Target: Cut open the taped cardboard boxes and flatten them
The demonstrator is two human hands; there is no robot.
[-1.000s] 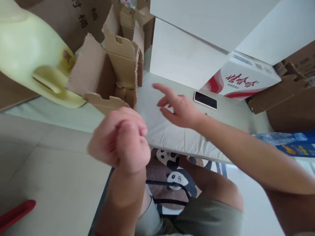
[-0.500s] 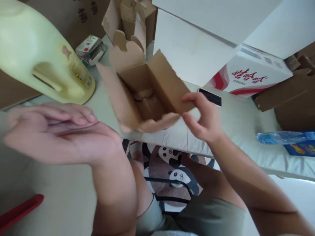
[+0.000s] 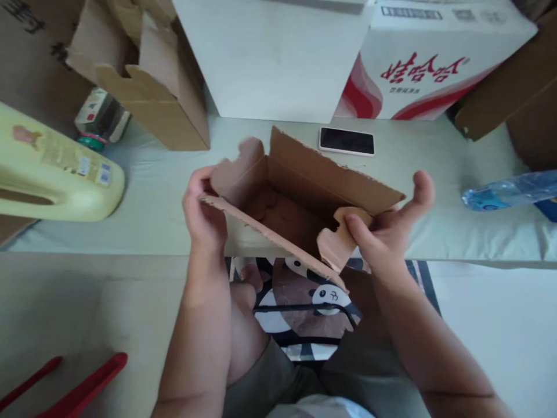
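An open-topped cardboard box (image 3: 300,209) is held between my hands above the front of the cloth-covered surface, its flaps raised and its inside showing bare brown card. My left hand (image 3: 203,206) grips the box's left end, with fingers behind the scalloped end flap. At the right end, my right hand (image 3: 387,229) has its thumb tip on the small notched flap and one finger sticking up; its other fingers are partly hidden behind the card.
Beyond the box lies a phone (image 3: 347,141). Behind stand another open cardboard box (image 3: 152,110), a white carton (image 3: 282,64) and a red-and-white carton (image 3: 413,69). A yellow jug (image 3: 65,168) is at left, a plastic bottle (image 3: 505,190) at right. Red plastic strips (image 3: 93,389) show lower left.
My left hand has come from the far left onto the box's left end. The box has turned and sits lower, and my right hand has shifted to its right-end flap. The view has shifted too.
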